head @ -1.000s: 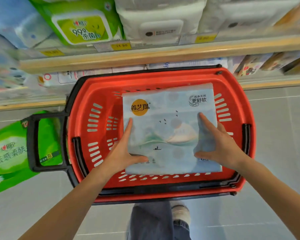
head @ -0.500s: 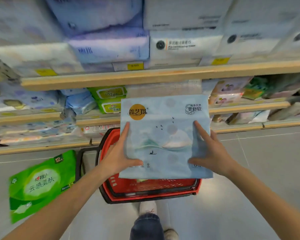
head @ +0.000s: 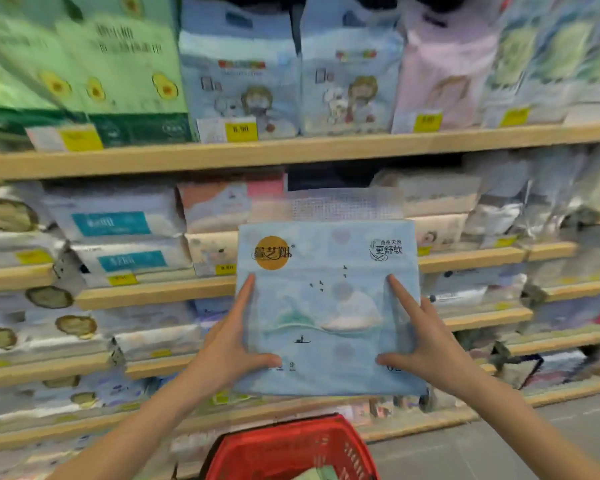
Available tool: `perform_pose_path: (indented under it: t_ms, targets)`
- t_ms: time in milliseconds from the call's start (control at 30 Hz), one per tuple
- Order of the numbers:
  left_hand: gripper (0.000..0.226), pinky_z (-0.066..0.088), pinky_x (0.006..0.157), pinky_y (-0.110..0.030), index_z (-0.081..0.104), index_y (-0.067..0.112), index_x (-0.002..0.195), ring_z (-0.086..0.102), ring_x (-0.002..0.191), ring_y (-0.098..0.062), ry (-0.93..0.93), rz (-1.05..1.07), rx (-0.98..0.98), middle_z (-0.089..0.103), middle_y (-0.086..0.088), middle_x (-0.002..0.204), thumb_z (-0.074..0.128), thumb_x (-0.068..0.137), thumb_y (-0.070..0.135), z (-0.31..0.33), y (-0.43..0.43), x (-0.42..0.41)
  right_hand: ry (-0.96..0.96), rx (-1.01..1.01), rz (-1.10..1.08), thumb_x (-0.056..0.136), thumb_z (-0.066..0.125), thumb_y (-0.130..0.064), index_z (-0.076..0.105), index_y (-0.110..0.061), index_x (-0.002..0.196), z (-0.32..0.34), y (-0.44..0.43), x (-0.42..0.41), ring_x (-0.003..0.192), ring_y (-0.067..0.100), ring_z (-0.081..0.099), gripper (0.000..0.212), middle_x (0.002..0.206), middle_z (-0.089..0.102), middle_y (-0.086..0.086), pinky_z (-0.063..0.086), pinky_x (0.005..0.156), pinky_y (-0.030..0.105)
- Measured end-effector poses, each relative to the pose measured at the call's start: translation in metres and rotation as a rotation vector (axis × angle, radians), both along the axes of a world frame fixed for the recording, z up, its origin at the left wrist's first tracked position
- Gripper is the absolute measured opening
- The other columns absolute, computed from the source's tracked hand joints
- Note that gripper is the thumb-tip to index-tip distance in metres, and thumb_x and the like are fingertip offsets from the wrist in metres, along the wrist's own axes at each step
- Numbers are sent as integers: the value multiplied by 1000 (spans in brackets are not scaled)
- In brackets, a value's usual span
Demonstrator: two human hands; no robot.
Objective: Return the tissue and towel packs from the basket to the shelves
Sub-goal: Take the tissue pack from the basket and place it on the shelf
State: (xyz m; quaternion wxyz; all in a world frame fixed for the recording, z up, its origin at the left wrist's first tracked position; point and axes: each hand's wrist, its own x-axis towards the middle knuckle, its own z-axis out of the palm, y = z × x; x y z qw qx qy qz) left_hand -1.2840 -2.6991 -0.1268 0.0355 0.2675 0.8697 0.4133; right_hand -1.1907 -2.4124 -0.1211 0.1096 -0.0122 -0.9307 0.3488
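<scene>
I hold a pale blue tissue pack (head: 328, 306) with an orange round logo upright in front of the shelves, at mid height. My left hand (head: 234, 344) grips its left edge, thumb across the front near the bottom. My right hand (head: 421, 341) grips the right edge the same way. The red basket (head: 288, 448) stands on the floor below the pack, with a bit of a green pack (head: 317, 474) showing inside it.
Wooden shelves (head: 291, 152) packed with tissue and towel packs fill the view, with yellow price tags along their edges. A dark gap (head: 326, 176) opens on the second shelf just above the held pack. Grey floor lies at the lower right.
Both hands have lifted the blue pack out of the basket and raised it to shelf height. My view has tilted up from the basket to the shelves.
</scene>
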Motion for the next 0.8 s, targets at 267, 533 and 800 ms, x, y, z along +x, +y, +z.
perform_pose_path:
  t_ms: [267, 533, 800]
  targets:
    - [129, 26, 100, -16, -3, 38, 143, 23, 134, -6, 299, 71, 97, 20, 17, 144, 88, 54, 25, 139, 2, -9, 260, 121, -23, 62, 82, -25, -4, -55, 128, 145, -7, -7, 126, 27, 37, 112, 136, 31, 9, 36, 97, 31]
    - [128, 40, 83, -28, -6, 56, 132, 50, 117, -17, 581, 123, 180, 42, 8, 136, 89, 52, 28, 253, -5, -47, 527, 161, 3, 62, 82, -22, -2, -57, 129, 255, -11, -46, 128, 14, 29, 112, 132, 27, 0, 24, 92, 13]
    - [127, 45, 87, -39, -10, 55, 133, 53, 120, -30, 825, 150, 196, 48, -5, 140, 86, 53, 34, 342, -20, -75, 746, 188, 15, 63, 82, -24, -2, -61, 127, 336, -25, -82, 132, 19, 31, 112, 139, 27, 3, 30, 103, 26]
